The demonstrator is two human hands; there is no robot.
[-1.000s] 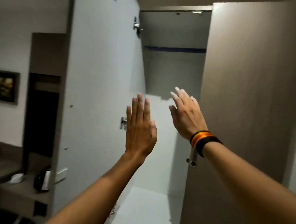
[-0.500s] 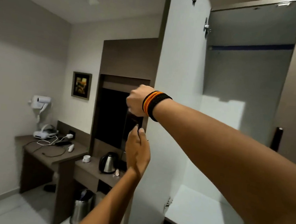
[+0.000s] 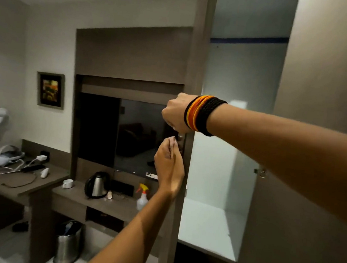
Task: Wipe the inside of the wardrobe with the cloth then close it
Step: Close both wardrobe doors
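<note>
The wardrobe stands open, with a white inside and a blue rail near the top. Its left door is seen edge-on and its right door hangs open at the right. My right hand, with orange and black bands at the wrist, is closed over the top of the dark door handle on the left door. My left hand grips the same handle from just below. No cloth is visible.
Left of the wardrobe is a dark TV above a counter with a kettle and a spray bottle. A steel bin stands on the floor. A desk with cables and a white headset sits further left.
Both hands went from open and raised before the wardrobe to closing on the left door's handle. The view turned left, and the door now appears edge-on.
</note>
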